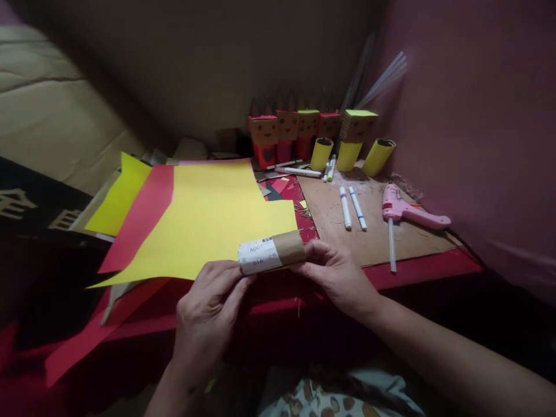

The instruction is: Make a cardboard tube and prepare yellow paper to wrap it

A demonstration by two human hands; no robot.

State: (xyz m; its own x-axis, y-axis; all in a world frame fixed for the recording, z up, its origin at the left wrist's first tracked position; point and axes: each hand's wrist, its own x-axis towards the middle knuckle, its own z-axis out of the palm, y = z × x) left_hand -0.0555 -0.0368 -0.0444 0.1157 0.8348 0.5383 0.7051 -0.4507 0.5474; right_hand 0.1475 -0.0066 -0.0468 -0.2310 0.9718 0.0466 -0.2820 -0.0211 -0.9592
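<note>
A short brown cardboard tube (291, 248) with a printed white label (259, 256) lies sideways between my two hands, over the front edge of the yellow paper. My left hand (212, 298) pinches its left end between thumb and fingers. The right end is gripped by my right hand (336, 275), thumb below and fingers behind. Under and beyond the tube spreads a large sheet of yellow paper (217, 214). Part of the tube's far side is hidden from me.
Red paper (139, 217) lies beneath the yellow sheet. On a cardboard mat (330, 249) rest markers (345, 207) and a pink glue gun (393, 202) with a glue stick. Behind stand several cardboard figures (264, 130) and yellow tubes (379, 157). A pink wall (478, 127) rises at right.
</note>
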